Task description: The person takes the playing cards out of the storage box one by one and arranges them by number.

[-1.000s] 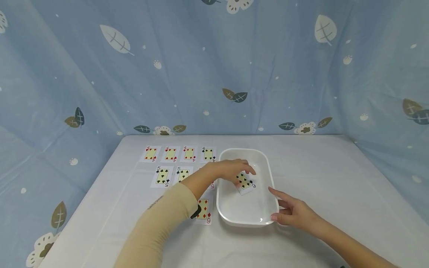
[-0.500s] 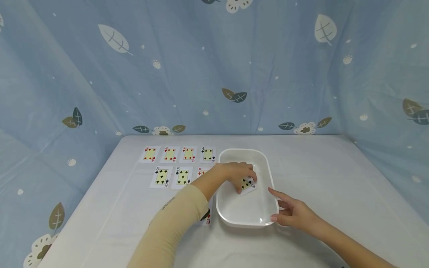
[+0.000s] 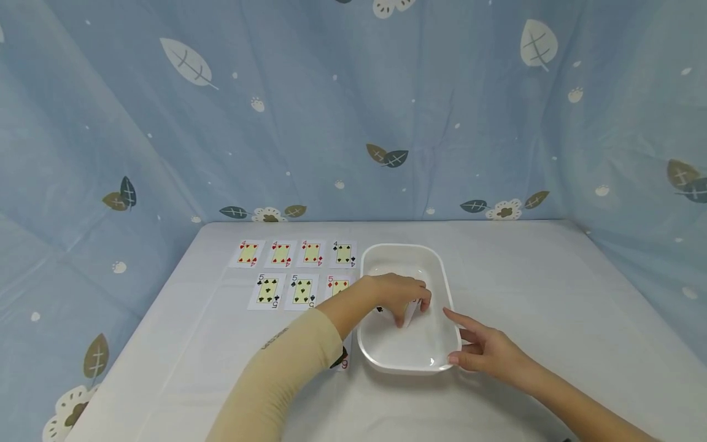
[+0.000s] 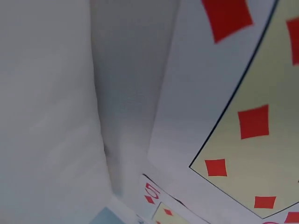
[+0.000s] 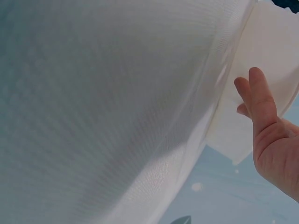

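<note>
Inside the white plastic basin [image 3: 405,356], my left hand [image 3: 399,294] pinches a playing card [image 3: 410,314] between thumb and fingers. The card is tilted up, its face mostly hidden by the hand. A black mark of another card shows beside the thumb. My right hand [image 3: 486,351] holds the basin's right side, thumb at the rim and the other fingers along the outer wall. In the right wrist view, fingers of the right hand [image 5: 268,126] lie against the basin's wall [image 5: 231,135]. The left wrist view shows a red diamond card [image 4: 261,154] close up.
Left of the basin, a row of fours, such as the four of hearts [image 3: 248,254], lies face up on the white tablecloth [image 3: 182,368]. Nearer are fives, including the five of clubs [image 3: 267,291]. A six of diamonds [image 3: 345,362] is mostly under the left sleeve. Blue patterned cloth hangs behind.
My left hand has closed on the card in the basin and tilted it up from lying flat, moving slightly right and nearer. The right hand stays at the basin's rim.
</note>
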Demonstrator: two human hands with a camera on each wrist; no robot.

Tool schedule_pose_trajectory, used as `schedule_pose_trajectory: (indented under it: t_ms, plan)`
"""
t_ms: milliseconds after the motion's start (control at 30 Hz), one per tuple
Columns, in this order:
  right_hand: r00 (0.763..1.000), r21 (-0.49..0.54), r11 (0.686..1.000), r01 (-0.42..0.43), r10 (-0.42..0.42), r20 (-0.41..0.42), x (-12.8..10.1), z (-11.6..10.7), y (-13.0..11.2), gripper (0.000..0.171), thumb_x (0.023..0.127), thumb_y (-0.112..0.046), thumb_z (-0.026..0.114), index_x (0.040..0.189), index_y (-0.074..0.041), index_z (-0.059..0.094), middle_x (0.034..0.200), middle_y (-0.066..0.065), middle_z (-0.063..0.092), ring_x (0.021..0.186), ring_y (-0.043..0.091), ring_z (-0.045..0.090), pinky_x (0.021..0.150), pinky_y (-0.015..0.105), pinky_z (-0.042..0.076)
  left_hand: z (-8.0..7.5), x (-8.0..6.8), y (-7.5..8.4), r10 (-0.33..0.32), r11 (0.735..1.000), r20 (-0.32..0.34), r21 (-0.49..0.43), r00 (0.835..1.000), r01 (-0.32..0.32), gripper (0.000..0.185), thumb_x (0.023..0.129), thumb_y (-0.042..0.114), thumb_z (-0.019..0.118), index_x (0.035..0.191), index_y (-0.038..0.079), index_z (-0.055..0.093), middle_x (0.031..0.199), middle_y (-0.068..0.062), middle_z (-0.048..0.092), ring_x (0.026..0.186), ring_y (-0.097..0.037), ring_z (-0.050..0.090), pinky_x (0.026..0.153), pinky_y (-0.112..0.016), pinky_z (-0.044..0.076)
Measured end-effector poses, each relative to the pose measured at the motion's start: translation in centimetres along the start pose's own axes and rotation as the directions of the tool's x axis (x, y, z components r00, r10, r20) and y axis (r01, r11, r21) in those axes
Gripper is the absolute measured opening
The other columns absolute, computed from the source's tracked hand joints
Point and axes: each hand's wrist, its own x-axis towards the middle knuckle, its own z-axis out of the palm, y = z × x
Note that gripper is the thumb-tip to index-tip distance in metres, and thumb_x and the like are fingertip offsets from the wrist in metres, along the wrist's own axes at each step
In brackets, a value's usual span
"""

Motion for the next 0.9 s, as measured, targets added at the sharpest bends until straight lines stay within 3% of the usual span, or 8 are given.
schedule_pose_trajectory:
  t_ms: [67, 200, 333, 467, 567, 700, 800, 900]
  plan:
    - [1.0, 0.005, 1.0, 0.008, -0.008, 0.002, 0.0, 0.0, 0.1, 0.076, 0.088, -0.014, 0.067, 0.145, 0.006, 0.021, 0.126, 0.045, 0.043, 0.095, 0.016, 0.068, 0.071, 0.032, 0.057, -0.1, -0.1, 0.2, 0.011, 1.0, 0.011, -0.021, 1.0, -0.01, 0.05, 0.071, 0.012, 0.083, 0.111, 0.027, 0.056, 0.106, 0.012, 0.055, 0.092, -0.006, 0.051, 0.078, -0.023, 0.044]
    - [1.0, 0.001, 1.0, 0.015, -0.015, 0.004, -0.1, 0.0, 0.2, 0.075, 0.088, -0.013, 0.066, 0.146, 0.005, 0.021, 0.126, 0.046, 0.041, 0.094, 0.016, 0.068, 0.071, 0.033, 0.057, -0.7, -0.6, 0.4, 0.002, 1.0, 0.024, 0.02, 1.0, -0.003, 0.044, 0.078, 0.0, 0.074, 0.109, 0.028, 0.06, 0.105, 0.013, 0.057, 0.086, -0.007, 0.051, 0.075, -0.023, 0.044]
    - [1.0, -0.022, 1.0, 0.005, -0.005, -0.006, -0.1, 0.1, 0.2, 0.076, 0.088, -0.015, 0.067, 0.145, 0.007, 0.022, 0.126, 0.045, 0.042, 0.094, 0.015, 0.068, 0.072, 0.031, 0.057, -1.5, -1.2, 0.0, -0.032, 0.993, -0.008, 0.113, 0.999, 0.033, 0.037, 0.085, 0.001, 0.066, 0.108, 0.029, 0.062, 0.106, 0.014, 0.06, 0.084, -0.007, 0.051, 0.077, -0.024, 0.045]
    - [1.0, -0.042, 0.999, 0.001, -0.001, -0.01, 0.0, 0.1, 0.1, 0.077, 0.087, -0.016, 0.068, 0.144, 0.008, 0.023, 0.125, 0.045, 0.043, 0.093, 0.015, 0.069, 0.072, 0.03, 0.056, -2.0, -1.8, -0.9, -0.065, 0.986, -0.054, 0.151, 0.996, 0.072, 0.035, 0.086, 0.007, 0.068, 0.113, 0.028, 0.062, 0.113, 0.013, 0.063, 0.087, -0.006, 0.054, 0.08, -0.024, 0.046]
    - [1.0, -0.038, 0.999, -0.008, 0.008, -0.006, 0.0, 0.1, -0.1, 0.077, 0.087, -0.016, 0.068, 0.145, 0.007, 0.023, 0.126, 0.045, 0.043, 0.093, 0.015, 0.069, 0.072, 0.03, 0.056, -2.3, -2.2, -1.5, -0.094, 0.988, -0.058, 0.117, 0.994, 0.1, 0.04, 0.085, 0.005, 0.069, 0.117, 0.027, 0.061, 0.116, 0.012, 0.063, 0.091, -0.006, 0.055, 0.078, -0.023, 0.046]
    - [1.0, -0.037, 0.999, -0.022, 0.022, -0.007, 0.1, 0.1, -0.2, 0.078, 0.086, -0.016, 0.069, 0.145, 0.006, 0.023, 0.127, 0.044, 0.042, 0.094, 0.017, 0.069, 0.072, 0.03, 0.056, -2.9, -2.9, -1.9, -0.114, 0.992, -0.078, 0.045, 0.99, 0.117, 0.048, 0.084, 0.002, 0.068, 0.123, 0.028, 0.059, 0.126, 0.013, 0.059, 0.106, -0.005, 0.056, 0.086, -0.023, 0.046]
    - [0.999, -0.052, 0.998, -0.037, 0.036, -0.016, 0.2, 0.1, -0.2, 0.078, 0.086, -0.017, 0.07, 0.146, 0.004, 0.024, 0.127, 0.044, 0.042, 0.093, 0.019, 0.069, 0.072, 0.03, 0.057, -3.1, -3.5, -2.4, -0.111, 0.993, -0.123, -0.043, 0.986, 0.107, 0.05, 0.085, 0.002, 0.068, 0.127, 0.026, 0.057, 0.132, 0.013, 0.055, 0.116, -0.008, 0.054, 0.096, -0.027, 0.044]
    - [0.998, -0.064, 0.997, -0.053, 0.051, -0.023, 0.2, 0.1, -0.2, 0.079, 0.085, -0.018, 0.07, 0.146, 0.003, 0.025, 0.127, 0.044, 0.043, 0.093, 0.02, 0.069, 0.072, 0.031, 0.057, -3.0, -3.9, -3.1, -0.115, 0.984, -0.186, -0.153, 0.976, 0.087, 0.047, 0.086, 0.003, 0.066, 0.126, 0.025, 0.055, 0.132, 0.01, 0.055, 0.115, -0.009, 0.053, 0.097, -0.029, 0.044]
